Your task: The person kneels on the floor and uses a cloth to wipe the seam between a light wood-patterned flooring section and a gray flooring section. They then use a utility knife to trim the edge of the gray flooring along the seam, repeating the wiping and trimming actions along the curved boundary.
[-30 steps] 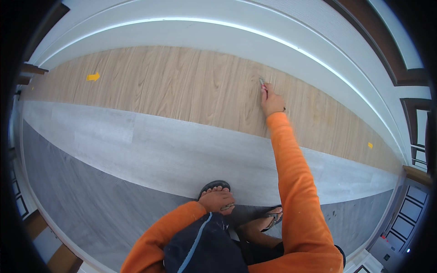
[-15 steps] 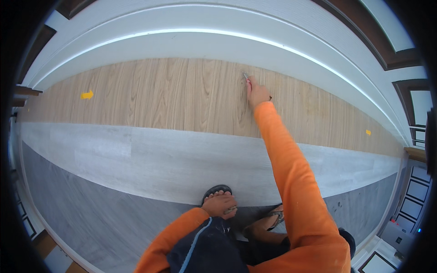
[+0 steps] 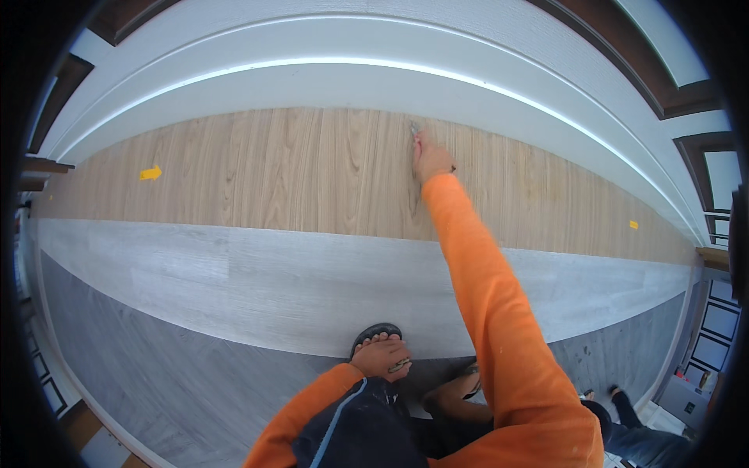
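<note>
My right hand point(image 3: 434, 160) is stretched far out over a light wood-look plank strip point(image 3: 312, 168). Its fingers are closed on a small metal-tipped tool point(image 3: 415, 127), whose tip points at the foot of the white wall; the exact kind is too small to tell. My left hand point(image 3: 381, 357) lies curled over the front of my left foot, beside the toes in a black sandal point(image 3: 376, 331). A small greyish-brown thing point(image 3: 399, 364) shows at its fingers, too small to make out.
A white panelled wall point(image 3: 312, 87) borders the planks. Pale grey planks point(image 3: 312, 273) and dark grey flooring point(image 3: 172, 351) lie nearer me. Yellow arrow markers point(image 3: 150, 173) sit on the wood strip. At lower right are another person's legs point(image 3: 644, 441) in dark trousers.
My right hand and its tool have shifted slightly left along the wall's foot. My left hand stays at my foot. Another person's legs have come into view at lower right.
</note>
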A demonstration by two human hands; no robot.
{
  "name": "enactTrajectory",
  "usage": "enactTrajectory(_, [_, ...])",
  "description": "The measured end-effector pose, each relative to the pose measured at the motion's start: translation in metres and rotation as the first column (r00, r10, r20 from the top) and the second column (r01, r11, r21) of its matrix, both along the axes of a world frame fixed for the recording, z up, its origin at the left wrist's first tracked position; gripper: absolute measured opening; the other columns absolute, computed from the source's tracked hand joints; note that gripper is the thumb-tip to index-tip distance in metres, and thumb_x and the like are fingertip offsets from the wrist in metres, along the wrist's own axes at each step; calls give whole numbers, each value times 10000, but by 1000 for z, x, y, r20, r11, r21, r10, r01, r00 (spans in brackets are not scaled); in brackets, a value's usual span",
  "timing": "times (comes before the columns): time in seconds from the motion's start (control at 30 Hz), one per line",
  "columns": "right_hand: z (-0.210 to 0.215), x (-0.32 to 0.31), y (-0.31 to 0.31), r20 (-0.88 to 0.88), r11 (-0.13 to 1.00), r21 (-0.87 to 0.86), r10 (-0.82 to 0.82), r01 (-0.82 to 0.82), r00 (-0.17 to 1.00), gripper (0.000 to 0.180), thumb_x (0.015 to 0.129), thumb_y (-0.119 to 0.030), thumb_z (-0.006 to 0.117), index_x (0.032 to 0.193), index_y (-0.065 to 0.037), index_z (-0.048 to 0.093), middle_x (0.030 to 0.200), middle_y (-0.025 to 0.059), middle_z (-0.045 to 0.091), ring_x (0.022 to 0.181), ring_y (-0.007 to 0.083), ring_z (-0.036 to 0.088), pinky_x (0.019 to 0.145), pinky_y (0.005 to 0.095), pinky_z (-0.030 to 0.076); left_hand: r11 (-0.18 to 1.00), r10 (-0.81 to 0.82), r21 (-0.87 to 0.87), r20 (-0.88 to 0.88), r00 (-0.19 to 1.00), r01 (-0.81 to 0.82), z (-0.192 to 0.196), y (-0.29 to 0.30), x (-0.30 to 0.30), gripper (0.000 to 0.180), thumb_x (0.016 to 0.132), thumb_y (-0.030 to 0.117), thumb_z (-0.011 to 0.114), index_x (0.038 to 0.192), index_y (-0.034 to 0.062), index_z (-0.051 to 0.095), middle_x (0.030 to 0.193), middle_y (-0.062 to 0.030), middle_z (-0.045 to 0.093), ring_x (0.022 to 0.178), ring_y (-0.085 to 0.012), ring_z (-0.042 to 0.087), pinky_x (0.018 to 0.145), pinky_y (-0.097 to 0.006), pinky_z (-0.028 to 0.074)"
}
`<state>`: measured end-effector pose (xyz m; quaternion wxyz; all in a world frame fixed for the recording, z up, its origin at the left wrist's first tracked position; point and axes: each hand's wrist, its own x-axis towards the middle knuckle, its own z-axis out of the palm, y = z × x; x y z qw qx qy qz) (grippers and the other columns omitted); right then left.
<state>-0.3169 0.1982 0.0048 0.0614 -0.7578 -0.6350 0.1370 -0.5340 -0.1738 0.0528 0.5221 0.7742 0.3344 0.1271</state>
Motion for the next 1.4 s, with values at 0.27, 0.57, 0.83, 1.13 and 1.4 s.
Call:
enactTrajectory(0.27, [6,1,7,-58,1000,5,-17,17,998,396,1113,-408,366,1424,-228,532,944,220,762,886,464,731,766,615,556,999,13,31,109,994,-16,-12,-4,0,249,913,306,722,1078,120,732,1174,-137,730,1181,-316,671,1047,-434,484])
enactTrajectory(0.57, [-42,-1,-3,-39,995,-85,53,-56,998,388,1111,-383,347,1436,-245,506,1017,207,764,898,412,754,804,650,521,990,0,142,-5,1000,1,-20,-10,-1,278,839,323,772,1035,127,761,1077,-105,745,1057,-329,701,938,-448,531])
enactTrajectory(0.83, [-39,-10,3,59,992,32,117,-120,991,442,1062,-198,455,1499,-140,410,980,140,776,799,333,760,664,586,543,998,-39,54,10,999,38,-27,-8,0,254,830,277,740,1028,120,763,1088,-142,751,1092,-387,705,969,-493,539])
enactTrajectory(1.13, [26,11,-1,97,973,-134,204,-190,974,550,1032,-141,550,1552,-65,387,1110,236,729,981,292,743,729,384,598,991,7,131,62,998,-16,-40,-14,-4,224,828,239,729,987,81,728,1021,-134,742,1066,-395,700,981,-522,507])
enactTrajectory(1.4, [-5,11,-11,-178,962,-273,-52,2,983,475,1119,-342,310,1517,-173,508,1350,195,680,1246,417,651,1042,712,448,977,14,211,-7,1000,-12,-22,-10,4,242,850,325,752,989,127,740,1044,-96,754,1092,-321,712,1021,-465,495])
